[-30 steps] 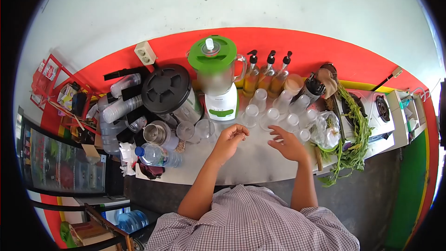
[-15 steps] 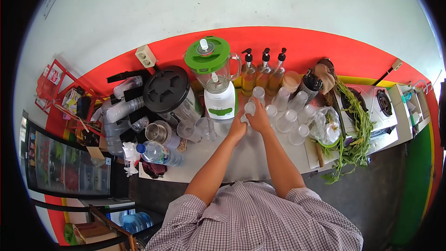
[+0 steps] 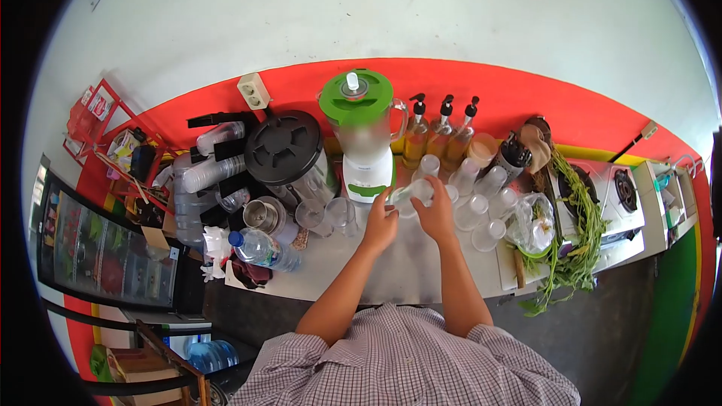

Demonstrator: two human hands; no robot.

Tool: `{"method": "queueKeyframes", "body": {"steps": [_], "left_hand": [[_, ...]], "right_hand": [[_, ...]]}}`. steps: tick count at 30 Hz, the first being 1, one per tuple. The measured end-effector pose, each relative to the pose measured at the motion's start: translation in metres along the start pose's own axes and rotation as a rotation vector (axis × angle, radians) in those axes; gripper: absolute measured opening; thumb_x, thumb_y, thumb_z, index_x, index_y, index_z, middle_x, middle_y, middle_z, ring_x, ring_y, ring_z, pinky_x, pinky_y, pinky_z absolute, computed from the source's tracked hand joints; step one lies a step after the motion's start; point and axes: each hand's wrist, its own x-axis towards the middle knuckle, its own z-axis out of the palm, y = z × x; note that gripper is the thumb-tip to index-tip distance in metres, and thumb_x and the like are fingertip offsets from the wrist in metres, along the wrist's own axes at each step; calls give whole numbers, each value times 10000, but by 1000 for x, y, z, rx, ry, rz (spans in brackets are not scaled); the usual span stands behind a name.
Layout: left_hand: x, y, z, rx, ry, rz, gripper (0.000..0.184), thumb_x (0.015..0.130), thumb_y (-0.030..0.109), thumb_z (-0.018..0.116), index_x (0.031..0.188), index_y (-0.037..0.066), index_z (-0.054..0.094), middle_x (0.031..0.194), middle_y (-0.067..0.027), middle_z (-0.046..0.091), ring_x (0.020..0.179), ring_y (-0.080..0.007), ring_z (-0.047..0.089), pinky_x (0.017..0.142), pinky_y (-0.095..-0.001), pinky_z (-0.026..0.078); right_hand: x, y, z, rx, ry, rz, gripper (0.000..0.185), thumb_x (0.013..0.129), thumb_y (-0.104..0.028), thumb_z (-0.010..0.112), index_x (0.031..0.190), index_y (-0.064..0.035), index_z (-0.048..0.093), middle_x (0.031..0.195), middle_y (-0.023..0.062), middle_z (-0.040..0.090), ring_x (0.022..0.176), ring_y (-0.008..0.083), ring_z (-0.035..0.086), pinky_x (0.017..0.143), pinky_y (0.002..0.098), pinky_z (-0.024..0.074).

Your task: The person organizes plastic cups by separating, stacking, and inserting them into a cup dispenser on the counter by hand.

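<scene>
Between my hands is clear plastic cupware, lying tilted in front of the blender; whether it is one cup or two nested ones I cannot tell. My left hand has its thumb and fingers curved at the left end. My right hand grips the right end, thumb and fingers around it. Just beyond stands the blender, with a white base and green lid. Several upturned clear cups stand right of my right hand.
Behind the cups are several pump bottles of yellowish liquid. To the left stand a black-lidded container, two clear cups and a blue-capped water bottle. Leafy stems hang over the stove at right.
My hands have moved apart, showing more of the clear plastic between them. The whole scene sits slightly lower in view as the camera tilts up.
</scene>
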Motion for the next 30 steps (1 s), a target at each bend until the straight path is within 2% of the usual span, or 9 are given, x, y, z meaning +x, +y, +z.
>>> {"method": "queueKeyframes", "body": {"steps": [1,3,6,14,16,23,26,28,30], "left_hand": [[-11,9,-5,-44,47,17,704,963,37,623,1625,54,384,1637,-132,458,1424,-307,516,1145,-404,439],[-31,27,-18,-40,92,37,734,958,76,663,1631,80,368,1629,-130,447,1402,-316,511,1140,-440,437],[-57,53,-38,-68,121,65,783,955,131,720,1642,120,344,1640,-118,414,1423,-315,463,1140,-481,429],[-92,109,-54,-317,-131,310,901,956,281,755,1697,155,258,1734,-86,274,1542,-316,342,1194,-501,378],[-94,118,-50,-287,-171,377,950,945,420,756,1691,110,258,1743,-123,252,1567,-325,307,1210,-508,339],[-102,112,-48,-193,-225,478,953,954,459,775,1682,91,282,1753,-147,239,1597,-331,267,1236,-520,305],[-108,109,-49,-160,-239,479,956,946,444,796,1673,82,291,1749,-160,247,1602,-330,266,1240,-516,303],[-111,106,-48,-174,-212,495,955,911,343,840,1677,127,313,1748,-118,286,1568,-288,340,1173,-472,379],[-115,106,-49,-199,-204,470,978,900,351,852,1673,103,307,1742,-144,286,1573,-311,336,1202,-495,349]], "right_hand": [[-2,-12,-12,0,-8,-18,640,869,-85,794,1451,-58,529,1312,206,656,1145,412,681,927,472,567],[-8,-40,-41,273,-4,253,619,904,-107,799,1454,-29,527,1297,164,659,1077,291,691,858,394,582],[-14,-69,-77,427,38,293,596,936,-99,775,1458,0,506,1290,140,654,1037,214,672,811,336,575],[-33,-93,-111,975,-36,326,558,990,-123,595,1516,-3,457,1283,132,655,1050,226,693,817,360,585],[-38,-96,-113,1026,-68,333,566,990,-135,577,1527,-5,453,1284,131,654,1061,231,698,824,370,591],[-50,-93,-117,1174,-161,275,570,981,-168,611,1509,-5,469,1267,123,652,1078,236,701,811,387,611],[-56,-86,-117,1135,-194,282,553,985,-202,631,1483,-7,488,1257,118,653,1088,230,699,809,386,613],[-59,-86,-118,1107,-210,300,548,988,-220,642,1472,-8,494,1252,115,654,1092,226,697,813,387,614],[-60,-89,-118,1048,-220,292,533,995,-218,656,1461,-5,509,1243,103,659,1095,206,688,841,373,606]]}}
